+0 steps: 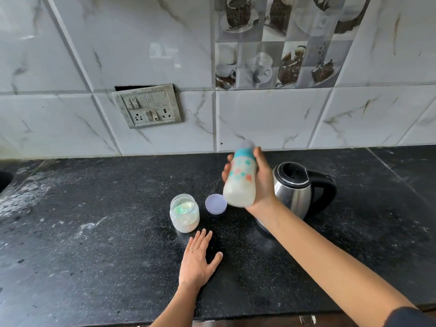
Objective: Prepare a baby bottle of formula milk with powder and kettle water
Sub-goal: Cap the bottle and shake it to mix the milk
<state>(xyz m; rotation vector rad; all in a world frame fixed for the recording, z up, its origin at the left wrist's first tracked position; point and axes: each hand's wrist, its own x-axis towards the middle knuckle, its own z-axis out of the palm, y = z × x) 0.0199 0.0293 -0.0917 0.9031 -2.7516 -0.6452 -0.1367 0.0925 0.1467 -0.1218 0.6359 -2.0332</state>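
Nearly done, I'd say: baby bottle [240, 182] holds milky liquid, teal collar on, so powder and water look mixed in. Right hand [262, 182] wraps around the bottle, lifted off the counter [94, 244], tilted, in front of the kettle [295, 192]. Bottle top is blurred, probably capped, can't confirm. Left hand [197, 260] lies flat with fingers spread, holding nothing, just below the powder jar [184, 213]. Jar is open, its lid [215, 203] beside it. Left: finish mixing, close jar
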